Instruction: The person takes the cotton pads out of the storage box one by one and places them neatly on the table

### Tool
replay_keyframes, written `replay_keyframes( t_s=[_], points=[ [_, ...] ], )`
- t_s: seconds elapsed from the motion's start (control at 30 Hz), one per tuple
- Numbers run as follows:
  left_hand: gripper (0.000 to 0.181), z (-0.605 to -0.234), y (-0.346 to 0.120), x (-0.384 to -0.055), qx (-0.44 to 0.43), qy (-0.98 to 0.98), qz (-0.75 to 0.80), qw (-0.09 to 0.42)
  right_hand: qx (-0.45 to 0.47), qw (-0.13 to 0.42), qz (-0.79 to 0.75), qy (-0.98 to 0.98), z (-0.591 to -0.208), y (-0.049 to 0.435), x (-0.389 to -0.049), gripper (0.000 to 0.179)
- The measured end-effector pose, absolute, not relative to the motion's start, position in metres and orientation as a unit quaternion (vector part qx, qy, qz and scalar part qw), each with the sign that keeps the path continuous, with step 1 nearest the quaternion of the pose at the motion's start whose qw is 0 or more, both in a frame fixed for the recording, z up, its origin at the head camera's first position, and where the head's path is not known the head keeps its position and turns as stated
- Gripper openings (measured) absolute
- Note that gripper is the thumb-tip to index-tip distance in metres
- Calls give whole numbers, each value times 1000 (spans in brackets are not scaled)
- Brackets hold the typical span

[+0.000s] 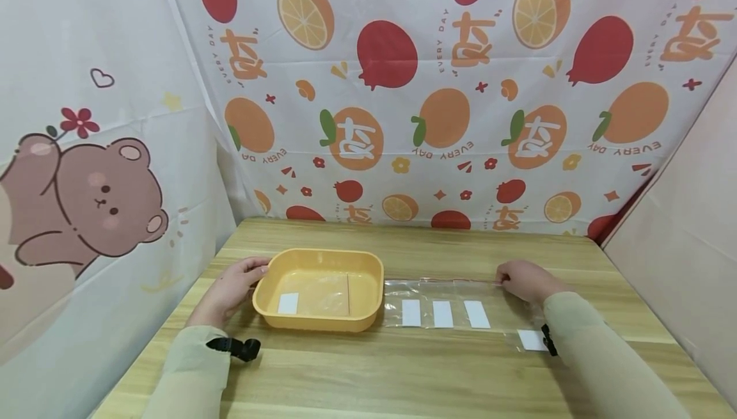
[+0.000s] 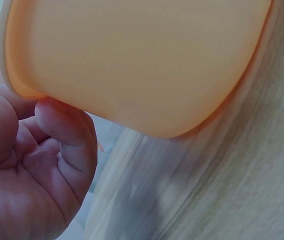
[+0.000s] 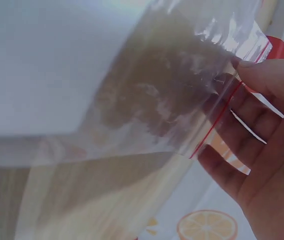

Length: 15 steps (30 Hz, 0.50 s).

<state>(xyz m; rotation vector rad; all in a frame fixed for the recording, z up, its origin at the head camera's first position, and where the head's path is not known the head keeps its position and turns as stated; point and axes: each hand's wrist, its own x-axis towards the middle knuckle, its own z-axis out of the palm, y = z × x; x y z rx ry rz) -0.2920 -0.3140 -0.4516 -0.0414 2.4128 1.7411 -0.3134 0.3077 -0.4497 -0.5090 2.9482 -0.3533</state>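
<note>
My left hand (image 1: 233, 284) grips the left end of a yellow plastic basin (image 1: 319, 323), its curled fingers (image 2: 67, 125) right at the rim in the left wrist view. A clear zip bag with a white label and a red seal line lies flat inside the basin. My right hand (image 1: 526, 281) pinches the sealed edge of another clear zip bag (image 3: 152, 95), between thumb and fingers. That bag's white label (image 1: 531, 340) shows beside the right wrist in the head view.
Right of the basin, several clear zip bags with white labels (image 1: 443, 314) lie overlapping in a row on the wooden table (image 1: 357, 374). A fruit-printed cloth (image 1: 403, 169) hangs behind the table. On the left hangs a cloth with a bear (image 1: 109, 201).
</note>
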Motion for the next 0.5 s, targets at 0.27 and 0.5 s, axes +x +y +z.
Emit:
replay_keyframes(
  t_s=[0.27, 0.5],
  points=[
    [50, -451, -313, -291, -22, 810, 580, 81, -170, 54, -98, 979, -453, 303, -318, 16],
    [50, -450, -313, -290, -14, 810, 581, 77, -167, 48, -97, 980, -449, 300, -316, 14]
  ],
)
